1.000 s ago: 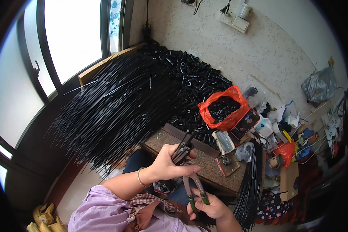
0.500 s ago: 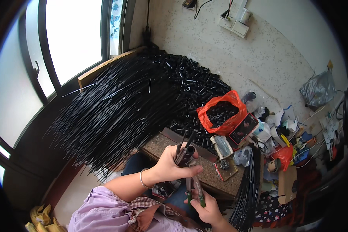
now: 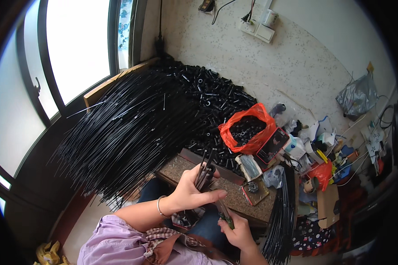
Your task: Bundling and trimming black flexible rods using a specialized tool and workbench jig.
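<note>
Frosted glass in a dark-framed window [image 3: 77, 53] glows at ten o'clock above a heap of long black rods [image 3: 119, 137], slim and glossy, fanning out at nine o'clock. At six o'clock, below a lilac cloth sleeve [image 3: 115, 238] and a smooth metal bangle [image 3: 161, 207], the left hand [image 3: 192, 193] is curled closed around a few thin dark sticks [image 3: 203, 172] and a short black tube [image 3: 211, 169]. Short, hollow black fittings [image 3: 214, 95] lie piled at twelve o'clock. Near five o'clock, green-handled pliers [image 3: 226, 215] meet the left thumb, their tips hidden; the right hand [image 3: 238, 232] is clamped on the handles. Beyond them is the brown, speckled table [image 3: 236, 196]. At three o'clock, a crinkled red plastic bag [image 3: 258, 140] gapes over small dark pieces [image 3: 247, 128], beside a red-edged phone [image 3: 273, 145]. Between four and five o'clock, a sheaf of black strands [image 3: 283, 212] droops over the table's edge, near an open cardboard box [image 3: 327, 207].
</note>
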`<state>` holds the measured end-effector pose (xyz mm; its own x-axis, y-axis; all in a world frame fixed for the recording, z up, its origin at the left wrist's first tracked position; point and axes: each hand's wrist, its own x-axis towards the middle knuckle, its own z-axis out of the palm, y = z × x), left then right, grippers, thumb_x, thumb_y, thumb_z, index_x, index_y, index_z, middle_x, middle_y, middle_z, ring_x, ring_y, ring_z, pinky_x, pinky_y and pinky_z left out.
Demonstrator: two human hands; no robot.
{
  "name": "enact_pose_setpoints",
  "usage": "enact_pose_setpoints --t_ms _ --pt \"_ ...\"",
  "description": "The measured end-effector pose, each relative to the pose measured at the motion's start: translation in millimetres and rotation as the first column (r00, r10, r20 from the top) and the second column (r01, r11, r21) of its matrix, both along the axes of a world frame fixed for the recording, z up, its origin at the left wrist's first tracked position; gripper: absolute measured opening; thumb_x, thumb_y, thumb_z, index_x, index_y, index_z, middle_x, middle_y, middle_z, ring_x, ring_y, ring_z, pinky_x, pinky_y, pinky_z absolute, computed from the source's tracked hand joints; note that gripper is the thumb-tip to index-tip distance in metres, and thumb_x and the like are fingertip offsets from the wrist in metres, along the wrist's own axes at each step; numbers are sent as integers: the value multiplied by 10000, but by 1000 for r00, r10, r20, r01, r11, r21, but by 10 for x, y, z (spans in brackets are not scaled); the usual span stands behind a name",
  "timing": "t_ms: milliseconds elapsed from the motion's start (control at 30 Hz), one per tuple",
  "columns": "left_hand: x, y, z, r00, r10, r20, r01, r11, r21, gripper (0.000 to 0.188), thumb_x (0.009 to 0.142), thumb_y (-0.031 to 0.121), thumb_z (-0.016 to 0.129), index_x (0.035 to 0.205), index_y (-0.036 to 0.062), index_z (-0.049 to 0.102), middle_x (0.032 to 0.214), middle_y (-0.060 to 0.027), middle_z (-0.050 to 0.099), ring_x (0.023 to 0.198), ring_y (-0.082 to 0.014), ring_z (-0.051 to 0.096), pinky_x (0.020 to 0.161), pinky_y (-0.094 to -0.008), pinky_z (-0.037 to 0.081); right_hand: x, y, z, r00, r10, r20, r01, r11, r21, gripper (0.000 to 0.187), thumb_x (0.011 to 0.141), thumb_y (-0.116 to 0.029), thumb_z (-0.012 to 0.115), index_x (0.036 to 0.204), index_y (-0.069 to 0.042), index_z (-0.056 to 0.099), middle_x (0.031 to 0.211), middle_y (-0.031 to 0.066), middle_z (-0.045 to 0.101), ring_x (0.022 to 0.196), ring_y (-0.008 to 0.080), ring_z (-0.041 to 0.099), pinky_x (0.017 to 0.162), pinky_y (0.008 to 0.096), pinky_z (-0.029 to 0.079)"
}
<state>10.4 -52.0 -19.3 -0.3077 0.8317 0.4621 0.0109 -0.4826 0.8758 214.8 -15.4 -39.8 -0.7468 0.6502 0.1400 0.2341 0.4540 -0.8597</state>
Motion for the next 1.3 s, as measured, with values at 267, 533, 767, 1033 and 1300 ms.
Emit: enact_pose_setpoints --t_ms 267,533,767,1033,1300 --pt "-209 -127 -157 983 -75 168 84 995 -46 234 775 139 694 787 48 479 622 17 507 547 -61 469 505 -197 379 454 738 -999 806 -503 312 293 797 528 406 769 -378 637 916 -4 583 907 149 537 869 331 551 734 407 448" --pt "-773 -240 61 875 -261 407 152 948 281 354 785 281 665 699 104 371 462 9 341 367 -94 341 382 -240 334 601 895 -1376 735 -592 329 261 696 669 453 762 -370 634 1003 -1 531 950 133 493 960 313 479 794 409 433" --pt "-916 -239 70 334 -546 769 -77 797 599 285 912 312 482 746 91 412 585 26 321 518 -82 345 631 -256 422 548 728 -988 972 -163 -167 179 980 83 816 625 -386 783 1260 -41 405 1242 125 450 1186 253 413 977 377 354" --pt "155 -138 -1433 -31 -73 997 354 932 79 275 888 326 505 754 91 557 814 -69 606 895 -239 564 796 -400 476 844 509 356 -3 -149 -989 55 987 -149 430 850 -375 555 1093 -29 480 584 -47 279 484 52 266 486 183 294" --pt "379 -101 -3401 464 228 856 882 -29 -470 502 720 519 531 912 62 615 833 -59 622 785 -224 571 845 -409 427 -35 126 262 325 -317 -891 258 936 -239 450 917 -491 347 864 -55 445 685 17 407 552 100 358 484 215 297"
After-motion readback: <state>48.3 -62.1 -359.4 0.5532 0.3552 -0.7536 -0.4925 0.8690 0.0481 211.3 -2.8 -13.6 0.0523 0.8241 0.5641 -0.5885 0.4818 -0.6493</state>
